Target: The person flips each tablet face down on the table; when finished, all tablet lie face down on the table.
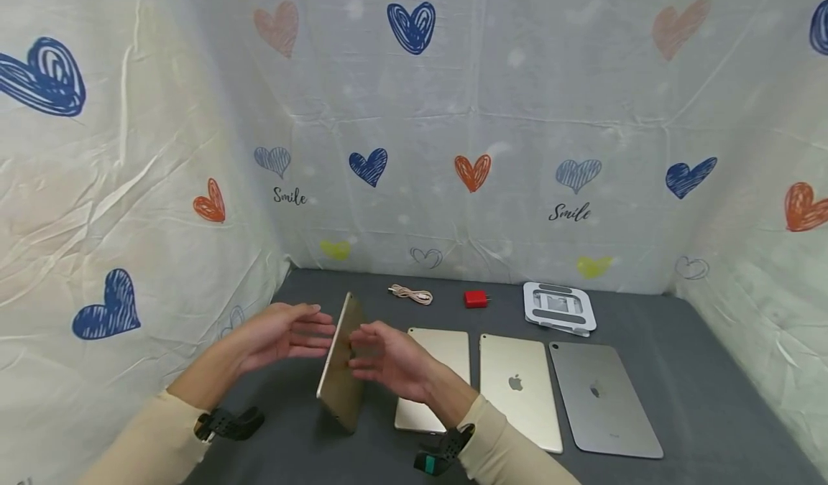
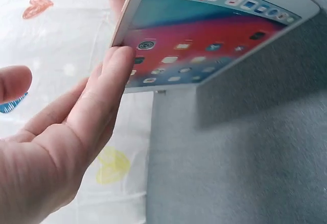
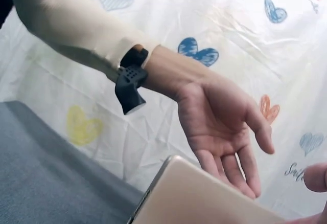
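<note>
A gold tablet (image 1: 341, 370) stands tilted on edge between my two hands. Its lit screen (image 2: 204, 40), with rows of app icons, faces the left hand. My left hand (image 1: 284, 335) has straight fingers, and in the left wrist view they touch the screen side near the tablet's edge. On the back side is my right hand (image 1: 401, 363), its fingers loosely bent against or close to the back; contact is not clear. The right wrist view catches the left palm (image 3: 219, 111) beyond the tablet's back. I cannot tell whether the tablet's lower edge rests on the cloth.
Right of the hands, two gold tablets (image 1: 446, 348) (image 1: 515, 359) and a grey tablet (image 1: 601, 406) lie face down on the dark grey cloth (image 1: 705, 391). Behind them are a coiled cable (image 1: 414, 295), a red charger (image 1: 476, 299) and a folded silver stand (image 1: 559, 307). Heart-printed curtains (image 1: 504, 111) enclose the table.
</note>
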Motion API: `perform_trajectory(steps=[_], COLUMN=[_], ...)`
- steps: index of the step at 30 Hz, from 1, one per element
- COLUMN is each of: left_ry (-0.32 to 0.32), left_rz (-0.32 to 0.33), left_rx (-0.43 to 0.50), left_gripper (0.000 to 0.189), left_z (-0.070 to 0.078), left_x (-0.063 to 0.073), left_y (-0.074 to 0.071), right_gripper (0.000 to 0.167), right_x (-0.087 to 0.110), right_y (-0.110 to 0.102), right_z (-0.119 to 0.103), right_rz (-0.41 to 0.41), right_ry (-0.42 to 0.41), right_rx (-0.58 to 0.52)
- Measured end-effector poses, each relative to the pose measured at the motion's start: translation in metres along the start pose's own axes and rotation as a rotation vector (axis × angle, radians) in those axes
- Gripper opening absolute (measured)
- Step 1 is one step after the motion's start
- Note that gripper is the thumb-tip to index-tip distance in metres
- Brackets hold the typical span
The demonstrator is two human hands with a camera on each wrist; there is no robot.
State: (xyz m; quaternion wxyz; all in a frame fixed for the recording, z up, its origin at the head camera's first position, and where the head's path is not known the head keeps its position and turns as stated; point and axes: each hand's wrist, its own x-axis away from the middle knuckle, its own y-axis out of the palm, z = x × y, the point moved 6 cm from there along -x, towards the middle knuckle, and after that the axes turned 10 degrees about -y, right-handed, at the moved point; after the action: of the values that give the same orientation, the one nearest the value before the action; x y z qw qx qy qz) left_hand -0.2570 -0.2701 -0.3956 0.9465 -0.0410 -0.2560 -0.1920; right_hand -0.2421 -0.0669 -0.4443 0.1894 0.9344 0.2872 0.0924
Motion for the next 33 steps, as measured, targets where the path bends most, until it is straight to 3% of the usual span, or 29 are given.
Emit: perform_trajectory(steps=[10,17,24,33], left_ry=[-0.074,-0.15,-0.182,-0.216], left_rz=[0.088,0.131,0.184,0.213], left_rx=[-0.027,-0.067,-0.034,-0.013], left_gripper=[0.066,0.069,0.069,0.069], left_z=[-0.023,-0.049,-0.07,-0.08], left_x=[-0.002,-0.014,-0.035,-0.056], left_y=[-0.024,-0.039,-0.037,-0.026], right_gripper=[0.075,0.074,0.076,0.079], right_x=[0.007,0.014,0.021,0.028], right_y=[-0.028,-0.041,-0.053,-0.062], right_z=[0.034,0.047,0.044,0.036], right_rz=[0.094,0.126,0.168,0.158], right_ry=[0.111,0.127,0.098,0.083], right_rx=[0.032,-0.009,-0.024,-0.032])
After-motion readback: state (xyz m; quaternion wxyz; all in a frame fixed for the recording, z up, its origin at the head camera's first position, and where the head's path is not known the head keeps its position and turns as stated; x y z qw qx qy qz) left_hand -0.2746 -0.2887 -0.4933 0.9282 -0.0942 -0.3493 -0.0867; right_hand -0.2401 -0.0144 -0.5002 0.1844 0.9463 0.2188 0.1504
